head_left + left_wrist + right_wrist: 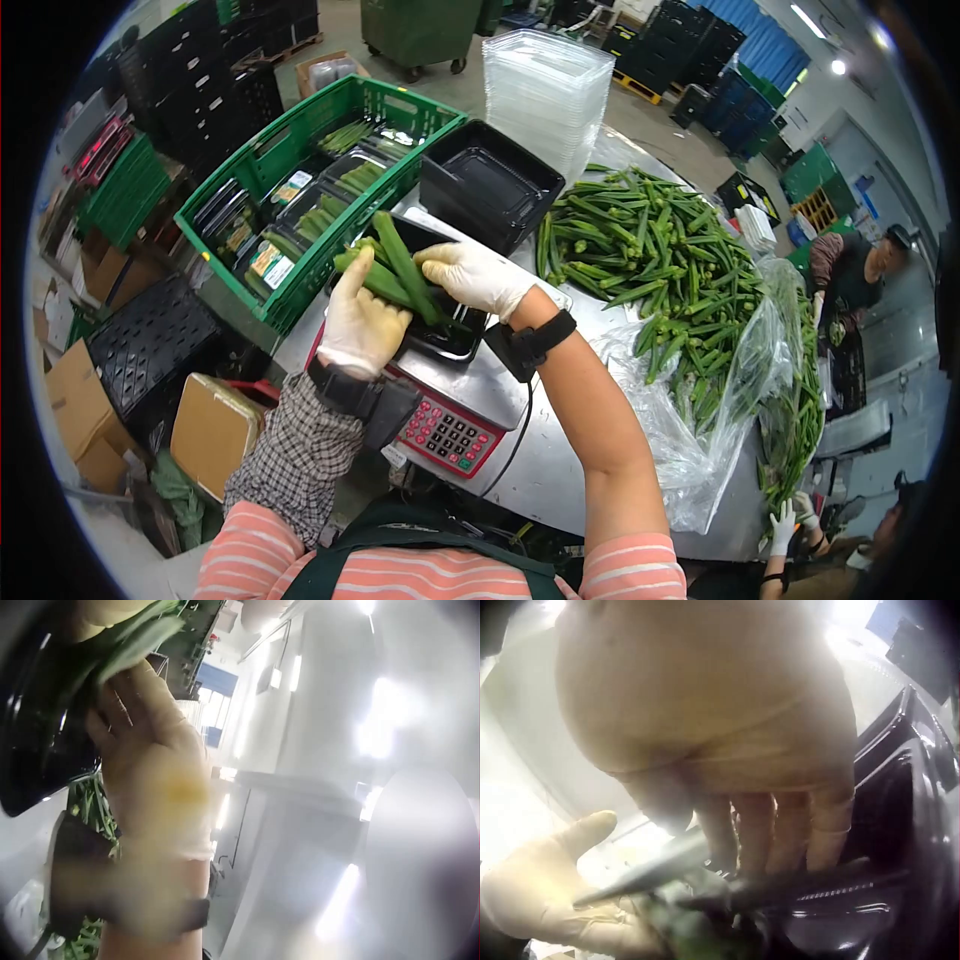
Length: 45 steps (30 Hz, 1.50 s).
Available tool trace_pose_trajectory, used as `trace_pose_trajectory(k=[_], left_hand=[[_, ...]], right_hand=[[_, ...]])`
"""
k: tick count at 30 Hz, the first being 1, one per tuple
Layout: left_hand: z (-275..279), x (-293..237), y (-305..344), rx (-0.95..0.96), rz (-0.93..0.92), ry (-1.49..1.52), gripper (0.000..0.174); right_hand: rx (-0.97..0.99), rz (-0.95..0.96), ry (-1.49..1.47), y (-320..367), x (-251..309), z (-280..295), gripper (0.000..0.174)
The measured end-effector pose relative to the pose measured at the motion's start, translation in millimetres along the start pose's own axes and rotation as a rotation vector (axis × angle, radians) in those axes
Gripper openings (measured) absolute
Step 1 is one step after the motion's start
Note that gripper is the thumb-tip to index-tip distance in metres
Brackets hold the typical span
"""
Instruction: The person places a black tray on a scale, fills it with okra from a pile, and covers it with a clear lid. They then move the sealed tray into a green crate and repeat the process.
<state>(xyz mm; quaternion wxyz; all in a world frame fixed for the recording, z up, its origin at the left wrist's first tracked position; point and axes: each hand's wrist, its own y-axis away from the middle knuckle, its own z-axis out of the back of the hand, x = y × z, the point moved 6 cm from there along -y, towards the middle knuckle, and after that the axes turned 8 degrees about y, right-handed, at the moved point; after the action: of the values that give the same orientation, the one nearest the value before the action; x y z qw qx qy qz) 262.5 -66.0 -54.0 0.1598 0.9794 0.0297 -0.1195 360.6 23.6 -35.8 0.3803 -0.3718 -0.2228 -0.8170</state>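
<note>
Both hands wear pale gloves and meet over a black plastic tray [462, 345] on a red-edged scale [450, 432]. My left hand [362, 318] is turned palm up at the tray's left side, thumb spread. Several green okra pods [375, 285] lie across its fingers; the right wrist view shows its palm [540, 889] with a pod over it. From the right, my right hand [478, 278] pinches a long okra pod [402, 262] between thumb and fingers. The inside of the tray is partly hidden by the hands and pods.
A large okra heap [650, 240] on clear plastic covers the table's right side. A green crate [290, 300] with packed okra trays stands left. Behind are a stack of black trays [490, 180] and clear lids [548, 100]. Two people work at the far right.
</note>
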Motion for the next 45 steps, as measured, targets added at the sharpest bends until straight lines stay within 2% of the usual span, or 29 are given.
trace_pose_trajectory(k=[1, 3, 5, 6, 7, 9, 11, 12, 13, 16, 20, 23, 27, 29, 31, 33, 35, 36, 37, 39, 40, 43, 45], left_hand=[[11, 3, -2, 0.004, 0.092, -0.051, 0.061], [13, 9, 14, -0.024, 0.222, -0.11, 0.061], [10, 9, 36, -0.009, 0.247, -0.173, 0.058], [7, 9, 47, 0.099, 0.266, -0.145, 0.053], [3, 9, 61, 0.104, 0.244, -0.201, 0.052], [-17, 16, 85, 0.204, 0.232, -0.297, 0.055], [-2, 34, 98, 0.33, 0.458, -0.3, 0.049], [0, 45, 103, 0.338, 0.491, -0.362, 0.048], [5, 58, 105, 0.332, 0.53, -0.439, 0.044], [26, 90, 102, 0.226, 0.571, -0.579, 0.037], [33, 112, 102, 0.194, 0.637, -0.631, 0.036], [38, 123, 104, 0.236, 0.68, -0.617, 0.037], [33, 142, 103, 0.243, 0.744, -0.6, 0.036], [24, 156, 106, 0.338, 0.82, -0.66, 0.036], [20, 167, 109, 0.335, 0.876, -0.624, 0.036], [20, 179, 110, 0.35, 0.938, -0.644, 0.036], [24, 191, 111, 0.333, 0.962, -0.62, 0.035], [26, 196, 111, 0.328, 0.979, -0.622, 0.034], [27, 202, 112, 0.323, 0.996, -0.626, 0.034], [30, 211, 114, 0.324, 0.997, -0.621, 0.032], [31, 214, 113, 0.333, 0.992, -0.624, 0.032], [37, 225, 115, 0.346, 0.985, -0.644, 0.03], [37, 230, 117, 0.345, 0.986, -0.634, 0.029]], right_hand=[[0.047, -0.01, -0.033, 3, -4, -3, 0.032], [0.011, -0.04, -0.06, 20, -13, 7, 0.031], [-0.252, 0.028, 0.006, 49, -15, 41, 0.032], [-0.298, -0.038, -0.03, 67, -26, 56, 0.032], [-0.344, -0.103, -0.067, 87, -40, 72, 0.032], [-0.491, -0.274, -0.061, 127, -97, 100, 0.034], [-0.65, -0.497, 0.318, 166, -177, 129, 0.045], [-0.672, -0.557, 0.602, 173, -189, 148, 0.054], [-0.684, -0.608, 0.885, 176, -197, 162, 0.064], [-0.624, -0.672, 0.972, 151, -221, 194, 0.081], [-0.38, -0.941, 0.934, 114, -249, 204, 0.089], [-0.458, -0.844, 1.002, 109, -260, 196, 0.076], [-0.551, -0.582, 1.076, 133, -253, 173, 0.051], [-0.56, -0.503, 1.026, 155, -238, 157, 0.05], [-0.566, -0.357, 1.008, 184, -224, 132, 0.05], [-0.483, -0.361, 0.944, 216, -217, 100, 0.049], [-0.411, -0.485, 0.882, 246, -214, 79, 0.048], [-0.485, -0.439, 0.827, 261, -215, 76, 0.048], [-0.555, -0.446, 0.733, 276, -219, 77, 0.051], [-0.764, -0.504, 0.093, 309, -241, 81, 0.044], [-0.846, -0.517, -0.184, 313, -224, 85, 0.035], [-0.848, -0.597, -0.483, 335, -223, 89, 0.032], [-0.908, -0.566, -0.533, 349, -228, 88, 0.029]])
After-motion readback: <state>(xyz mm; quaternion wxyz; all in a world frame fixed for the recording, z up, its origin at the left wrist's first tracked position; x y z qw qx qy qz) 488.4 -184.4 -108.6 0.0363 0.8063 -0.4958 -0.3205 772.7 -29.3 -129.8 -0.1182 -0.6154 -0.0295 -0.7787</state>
